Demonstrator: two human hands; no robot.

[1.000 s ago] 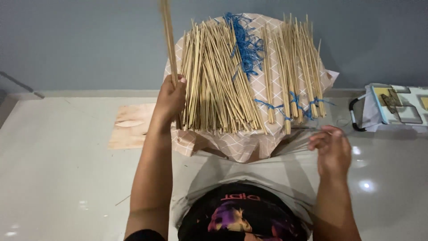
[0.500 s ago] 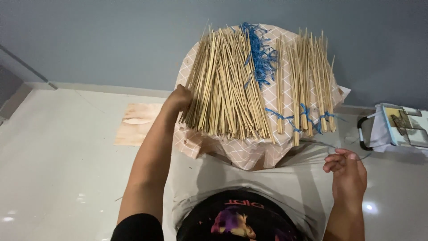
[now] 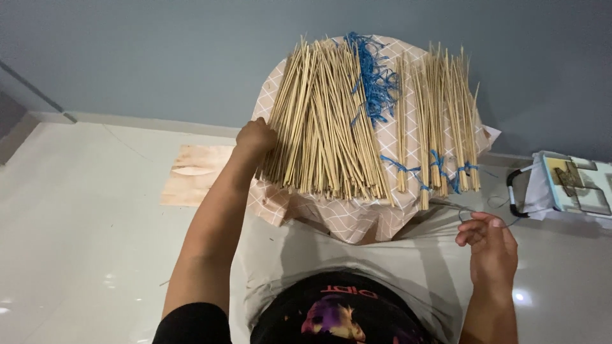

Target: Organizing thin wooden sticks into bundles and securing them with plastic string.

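A big loose pile of thin bamboo sticks lies on a small round table under a beige diamond-patterned cloth. My left hand rests at the pile's left edge with its fingers curled around a few sticks. A tangle of blue strings sits at the pile's far right. Further right lie smaller stick bundles tied with blue string. My right hand hovers just off the table's near right side, fingers pinched on a thin pale strand.
A flat brown board lies on the glossy white floor left of the table. A white box with a black handle stands at the right. A grey wall runs behind the table. My lap lies below it.
My left hand, which held a few sticks upright a second ago, has lowered them onto the pile's left edge. My right hand shifted slightly right and down with the strand.
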